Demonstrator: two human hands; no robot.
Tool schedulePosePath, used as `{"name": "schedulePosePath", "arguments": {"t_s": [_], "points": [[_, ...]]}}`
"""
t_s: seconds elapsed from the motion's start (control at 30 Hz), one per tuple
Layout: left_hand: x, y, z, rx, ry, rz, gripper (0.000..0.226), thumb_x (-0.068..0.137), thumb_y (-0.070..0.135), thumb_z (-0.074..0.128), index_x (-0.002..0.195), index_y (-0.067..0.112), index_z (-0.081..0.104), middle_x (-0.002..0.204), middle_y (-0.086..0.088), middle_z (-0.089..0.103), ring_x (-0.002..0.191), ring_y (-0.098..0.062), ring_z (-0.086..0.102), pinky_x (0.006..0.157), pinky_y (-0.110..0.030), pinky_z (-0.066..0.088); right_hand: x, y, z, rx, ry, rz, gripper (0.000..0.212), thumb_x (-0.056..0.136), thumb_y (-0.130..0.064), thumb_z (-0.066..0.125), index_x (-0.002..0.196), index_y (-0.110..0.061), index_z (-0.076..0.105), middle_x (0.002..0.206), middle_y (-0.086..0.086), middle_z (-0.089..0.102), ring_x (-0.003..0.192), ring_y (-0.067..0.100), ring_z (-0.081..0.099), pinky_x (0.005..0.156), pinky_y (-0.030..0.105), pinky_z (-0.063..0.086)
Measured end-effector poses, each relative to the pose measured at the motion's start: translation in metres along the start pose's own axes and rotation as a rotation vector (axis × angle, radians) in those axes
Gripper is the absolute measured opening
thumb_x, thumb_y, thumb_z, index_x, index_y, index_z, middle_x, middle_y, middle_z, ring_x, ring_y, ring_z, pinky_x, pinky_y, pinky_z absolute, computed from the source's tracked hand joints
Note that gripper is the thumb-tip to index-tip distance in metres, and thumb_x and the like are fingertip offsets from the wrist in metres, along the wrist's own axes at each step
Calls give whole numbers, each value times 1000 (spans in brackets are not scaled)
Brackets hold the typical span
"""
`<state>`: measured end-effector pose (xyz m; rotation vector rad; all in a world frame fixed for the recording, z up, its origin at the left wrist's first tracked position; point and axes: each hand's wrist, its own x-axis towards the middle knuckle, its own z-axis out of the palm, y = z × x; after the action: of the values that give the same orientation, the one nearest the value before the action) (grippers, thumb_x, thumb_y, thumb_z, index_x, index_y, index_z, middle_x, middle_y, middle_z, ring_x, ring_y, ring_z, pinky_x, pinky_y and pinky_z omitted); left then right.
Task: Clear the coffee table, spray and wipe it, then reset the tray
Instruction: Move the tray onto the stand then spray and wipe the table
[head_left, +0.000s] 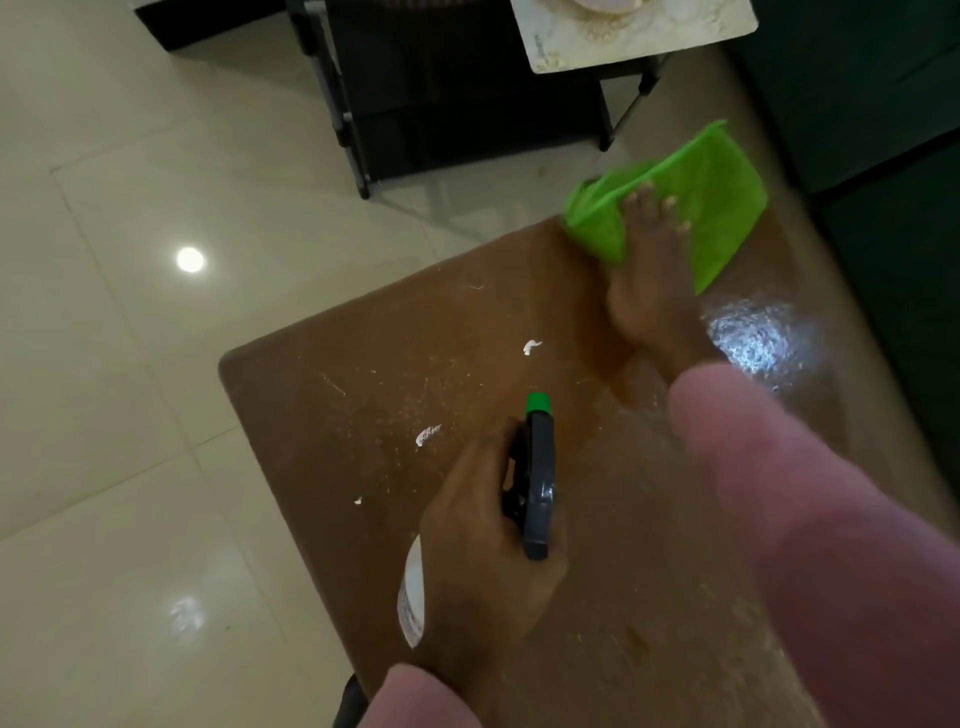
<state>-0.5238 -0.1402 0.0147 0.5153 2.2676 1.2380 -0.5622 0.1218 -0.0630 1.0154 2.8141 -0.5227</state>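
Much of my lower right view, from 3 to 6 o'clock, is filled by a blurred pink sleeve (831, 545). A second pink blur is cut off by the bottom edge at 6 o'clock. They hide the near end of the table (363, 395), so I can't see its front edge.

My left hand (483, 561), just below centre, grips the bottle (540, 493). Its fingers are curled round the neck, and the dark trigger head and green nozzle point toward 12 o'clock above the tabletop. Only a sliver of the white body shows under the hand, and I can't read the label.

My right hand (649, 270) lies at 1 o'clock with its fingers straight, pressing flat on the green cloth (722, 208) at the table's far corner. The cloth is folded, and part of it is hidden under the palm.

The tabletop is brown, scuffed and dusty, with a few white flecks (531, 346) near centre. A wet, glaring patch (753, 338) sits at 2 o'clock, just beside the right wrist.

The floor (104, 364) is glossy cream tile that reflects a ceiling light at 9 o'clock. A dark rack (441, 93) stands at 12 o'clock. Beside it is a pale board (623, 47), cut off by the top edge, and what lies on it is too cropped to tell. Dark green furniture (883, 130) fills 2 o'clock.
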Motion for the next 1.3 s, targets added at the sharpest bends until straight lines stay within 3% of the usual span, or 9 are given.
{"name": "schedulePosePath", "arguments": {"t_s": [0.17,0.27,0.37,0.5,0.67,0.9,1.1,1.17,1.3], "points": [[11,2,-6,-18,105,-52,23,83,33,59,105,40,55,78,20,57,71,0,58,57,-10,43,-65,-4,15,-105,-195,-470,77,78,-11,45,150,-9,18,159,9,11,146,29,7,118,39,1],[27,0,-12,-96,138,-209,14,86,20,66,96,28,61,72,11,59,65,-11,61,59,-23,52,-45,25,-5,-4,-127,-225,73,78,-10,37,149,-7,22,158,13,12,146,32,7,119,42,3],[37,-9,-14,-212,141,-464,25,87,16,66,78,37,55,72,-1,62,67,-26,65,63,-46,59,-24,15,-8,73,-51,29,60,95,-11,41,150,-6,18,159,14,7,147,34,2,117,43,0],[26,-12,-20,-285,159,-571,33,86,23,71,69,39,48,73,3,62,70,-24,64,69,-50,58,-21,-13,3,170,17,164,56,101,-19,38,151,-9,16,160,9,5,147,30,0,117,40,-2],[12,-6,-22,-300,152,-522,29,83,29,74,72,37,48,69,4,59,67,-24,63,68,-50,58,-45,-41,15,167,-21,107,59,99,-16,42,151,-10,16,161,7,4,147,28,-2,118,38,-4],[-16,-22,-48,-153,278,-189,13,87,21,68,97,24,61,72,9,60,66,-13,59,55,-26,48,-113,-37,26,-84,-214,-422,76,77,-11,40,150,-11,20,159,6,9,147,29,4,119,42,4],[-35,-42,-77,-226,388,-143,15,86,24,61,98,33,58,80,12,63,69,-17,60,58,-21,51,-61,-69,23,54,-38,227,60,96,-15,39,151,-6,16,160,13,6,146,37,3,118,49,5],[-41,-45,-77,-241,390,-117,16,87,24,60,98,35,57,84,11,63,68,-17,61,60,-26,53,-70,-117,37,44,-79,104,63,95,-15,42,151,-7,14,160,11,4,146,37,1,118,47,2],[-52,-50,-75,-203,325,-22,27,84,27,55,107,14,63,92,5,66,81,-7,63,70,-21,52,-130,-169,73,-154,-300,-525,72,88,-32,39,151,-10,13,160,9,3,146,35,1,116,44,-4]]}}
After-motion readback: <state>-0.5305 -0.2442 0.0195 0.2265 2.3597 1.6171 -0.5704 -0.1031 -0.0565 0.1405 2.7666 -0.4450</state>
